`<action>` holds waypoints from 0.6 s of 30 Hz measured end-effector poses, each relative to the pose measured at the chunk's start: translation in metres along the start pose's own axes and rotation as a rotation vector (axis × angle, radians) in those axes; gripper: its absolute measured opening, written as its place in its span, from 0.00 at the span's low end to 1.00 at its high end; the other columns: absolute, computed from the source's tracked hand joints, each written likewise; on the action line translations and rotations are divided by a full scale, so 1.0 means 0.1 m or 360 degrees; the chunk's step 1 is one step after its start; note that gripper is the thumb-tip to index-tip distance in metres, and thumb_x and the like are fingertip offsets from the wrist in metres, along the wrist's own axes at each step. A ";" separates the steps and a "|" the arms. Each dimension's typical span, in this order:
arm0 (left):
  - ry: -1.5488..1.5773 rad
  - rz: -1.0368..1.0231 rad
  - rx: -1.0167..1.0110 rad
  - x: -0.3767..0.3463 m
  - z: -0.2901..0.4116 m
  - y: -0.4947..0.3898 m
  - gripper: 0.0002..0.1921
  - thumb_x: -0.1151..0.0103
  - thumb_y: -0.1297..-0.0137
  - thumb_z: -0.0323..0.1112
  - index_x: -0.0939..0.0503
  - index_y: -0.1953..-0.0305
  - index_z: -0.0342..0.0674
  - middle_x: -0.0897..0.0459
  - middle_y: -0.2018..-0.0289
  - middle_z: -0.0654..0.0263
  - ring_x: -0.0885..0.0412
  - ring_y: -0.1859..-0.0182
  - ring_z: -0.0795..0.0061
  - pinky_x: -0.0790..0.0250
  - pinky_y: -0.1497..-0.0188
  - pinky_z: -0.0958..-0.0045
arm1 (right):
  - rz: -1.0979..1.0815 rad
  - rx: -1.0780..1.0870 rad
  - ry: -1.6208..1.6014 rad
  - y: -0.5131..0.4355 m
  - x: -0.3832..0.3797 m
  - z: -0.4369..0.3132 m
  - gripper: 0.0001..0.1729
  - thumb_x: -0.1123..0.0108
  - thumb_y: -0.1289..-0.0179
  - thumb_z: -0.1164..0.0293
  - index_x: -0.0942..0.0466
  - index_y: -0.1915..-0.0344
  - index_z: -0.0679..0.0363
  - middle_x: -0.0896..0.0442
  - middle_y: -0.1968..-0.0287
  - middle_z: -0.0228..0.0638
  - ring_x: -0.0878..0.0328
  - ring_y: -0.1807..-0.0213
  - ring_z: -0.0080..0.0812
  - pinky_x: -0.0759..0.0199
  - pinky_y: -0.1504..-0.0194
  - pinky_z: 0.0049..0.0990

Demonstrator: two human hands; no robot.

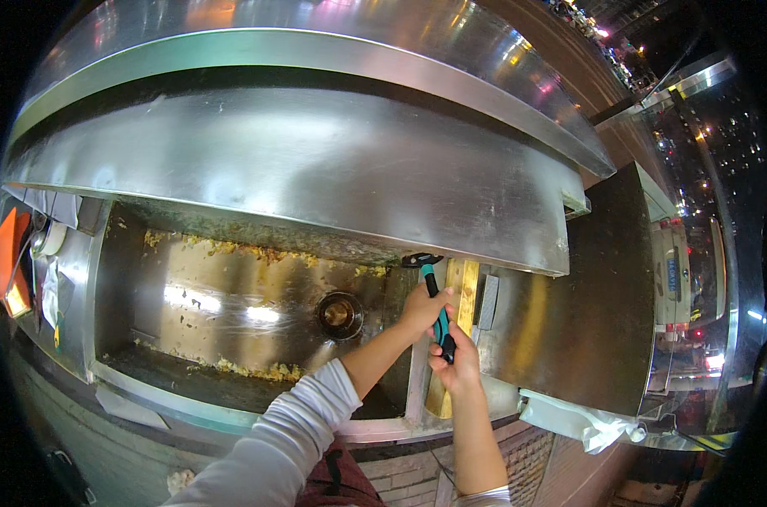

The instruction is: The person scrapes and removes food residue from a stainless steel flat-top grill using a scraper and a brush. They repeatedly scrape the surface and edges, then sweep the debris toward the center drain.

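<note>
Both of my hands grip a scraper-like tool (442, 329) with a teal and black handle. My left hand (423, 308) wraps the upper handle. Lower down, my right hand (457, 360) holds the black butt end. The tool's black head (421, 260) is at the back right corner of a recessed metal basin (231, 304), under the overhanging steel panel; whether it touches the wall I cannot tell. Yellowish crumbs (257, 369) line the basin's front and back edges, with dark flecks on its floor. A round drain-like fitting (339, 315) sits toward its right side.
A broad steel panel (333, 158) overhangs the back. Right of the basin lie a yellow bar (464, 295) and a grey block (488, 303). A white plastic bag (580, 415) hangs at the front right. Orange items (10, 266) stand far left. A vehicle (672, 272) is beyond the counter.
</note>
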State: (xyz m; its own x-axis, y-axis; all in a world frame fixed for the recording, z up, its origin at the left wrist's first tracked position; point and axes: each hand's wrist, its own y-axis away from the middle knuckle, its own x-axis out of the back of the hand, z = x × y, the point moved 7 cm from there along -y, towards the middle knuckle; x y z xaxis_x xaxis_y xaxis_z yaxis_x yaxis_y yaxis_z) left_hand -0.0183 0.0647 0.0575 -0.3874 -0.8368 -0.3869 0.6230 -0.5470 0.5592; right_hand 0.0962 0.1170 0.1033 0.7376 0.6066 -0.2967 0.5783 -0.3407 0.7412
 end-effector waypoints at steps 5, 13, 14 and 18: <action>-0.0610 0.0155 -0.0162 0.43 0.05 -0.39 0.20 0.39 0.32 0.47 0.20 0.61 0.30 0.11 0.69 0.57 0.12 0.68 0.63 0.22 0.69 0.61 | -0.0197 -0.0158 -0.0337 -0.32 -0.39 0.34 0.13 0.52 0.20 0.56 0.27 0.41 0.40 0.21 0.65 0.34 0.34 0.80 0.22 0.48 0.86 0.17; -0.0479 0.0263 -0.0150 1.04 0.25 -0.27 0.20 0.40 0.35 0.46 0.18 0.63 0.29 0.11 0.71 0.55 0.11 0.64 0.58 0.21 0.56 0.60 | -0.0265 -0.0202 0.0062 -0.29 -1.00 0.52 0.11 0.54 0.19 0.55 0.29 0.45 0.41 0.23 0.70 0.33 0.37 0.85 0.21 0.53 0.90 0.18; -0.0373 0.0330 -0.0176 1.23 0.18 -0.25 0.19 0.39 0.35 0.45 0.18 0.63 0.29 0.11 0.71 0.55 0.11 0.65 0.60 0.21 0.58 0.60 | -0.0237 -0.0197 0.0136 -0.27 -1.12 0.61 0.11 0.54 0.19 0.55 0.29 0.45 0.41 0.23 0.70 0.33 0.37 0.85 0.21 0.53 0.90 0.17; 0.0012 0.0589 -0.0295 1.64 0.33 0.34 0.16 0.39 0.30 0.41 0.23 0.62 0.30 0.15 0.73 0.58 0.14 0.71 0.65 0.22 0.67 0.62 | -0.0298 -0.0104 0.0345 -0.15 -1.36 0.86 0.27 0.45 0.23 0.63 0.35 0.27 0.48 0.25 0.64 0.25 0.29 0.71 0.19 0.53 0.88 0.15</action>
State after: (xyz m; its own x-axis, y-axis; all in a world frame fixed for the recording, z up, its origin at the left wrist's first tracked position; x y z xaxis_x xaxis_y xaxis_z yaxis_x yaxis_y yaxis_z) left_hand -0.0838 -0.0918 0.0374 -0.1097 -0.9756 -0.1901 0.8313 -0.1949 0.5205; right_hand 0.0166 -0.0221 0.0806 0.5245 0.7963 -0.3015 0.6685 -0.1658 0.7250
